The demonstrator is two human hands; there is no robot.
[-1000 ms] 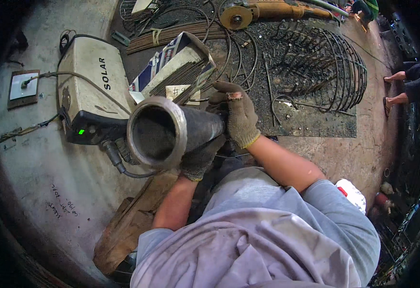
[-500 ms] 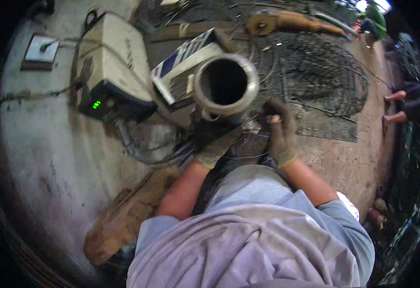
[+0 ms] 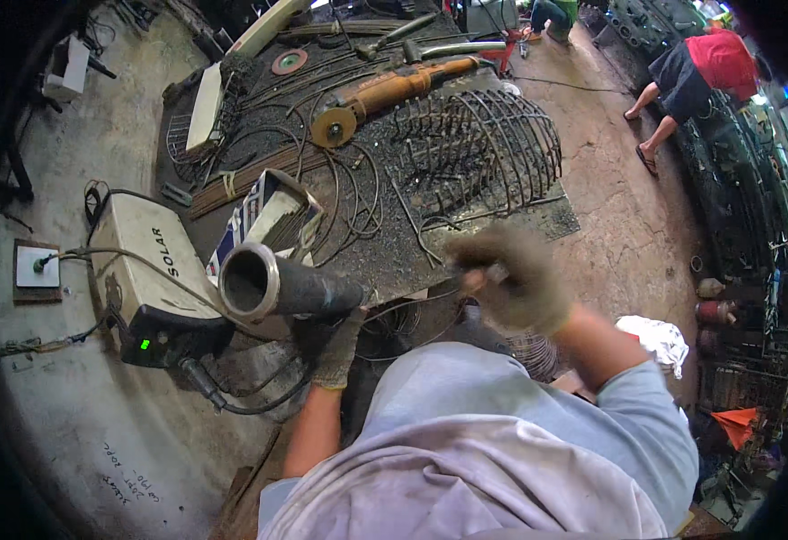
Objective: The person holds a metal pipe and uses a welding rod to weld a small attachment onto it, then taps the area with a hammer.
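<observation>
A dark metal pipe (image 3: 315,290) with a lighter thick collar round its open mouth leans toward the left. Its far end meets my left hand (image 3: 335,353), gloved, which is beside and below it; the fingers are hidden behind the pipe. My right hand (image 3: 520,283), in a dirty knitted glove, is raised above the floor to the right of the pipe. It is smeared by motion, its fingers curled in, a bare fingertip showing; whatever it may hold is too blurred to name. Behind the pipe stands an open carton (image 3: 272,211) with thin rods in it.
A cream welding machine (image 3: 164,256) with a cable stands on the left. Beyond the pipe lie an orange angle grinder (image 3: 394,97), a hammer (image 3: 452,50), a bent-rod cage (image 3: 489,135) and loose wires. A person in red (image 3: 723,63) bends at far right.
The view has shifted, so the pipe sits lower left and shows its side. My right hand has lifted away from the pipe toward the right; my left hand stays by it.
</observation>
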